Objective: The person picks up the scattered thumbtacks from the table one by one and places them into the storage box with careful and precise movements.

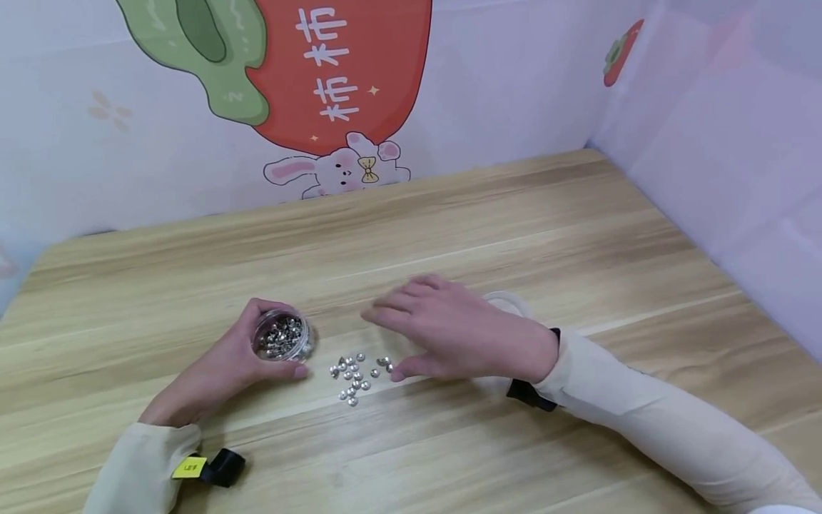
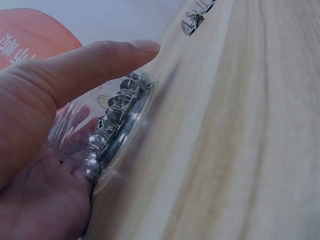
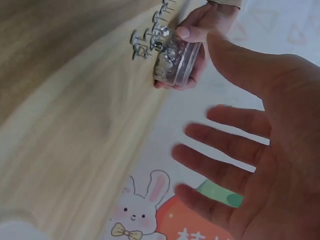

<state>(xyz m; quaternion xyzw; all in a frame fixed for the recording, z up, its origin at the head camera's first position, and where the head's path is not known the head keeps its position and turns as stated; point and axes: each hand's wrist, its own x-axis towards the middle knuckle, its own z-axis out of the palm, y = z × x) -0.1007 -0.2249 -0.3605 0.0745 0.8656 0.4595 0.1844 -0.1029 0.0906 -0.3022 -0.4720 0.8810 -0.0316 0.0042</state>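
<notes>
My left hand (image 1: 234,353) is curled round a clear round plastic jar (image 1: 307,341), which stands open on the table. Silvery thumbtacks (image 1: 280,337) fill part of it; the left wrist view shows these tacks (image 2: 117,112) through the jar wall, below the thumb. Just right of the jar lies a loose scatter of thumbtacks (image 1: 353,375). Over the right side of that scatter is my right hand (image 1: 449,328), its fingers extended and its thumb near the outermost tacks. In the right wrist view the fingers (image 3: 225,145) are spread apart and hold nothing.
A clear round lid (image 1: 510,301) lies on the wooden table (image 1: 411,457) behind my right hand, partly hidden by it. Printed cloth (image 1: 501,86) hangs along the table's back and right edges. Each wrist wears a black strap.
</notes>
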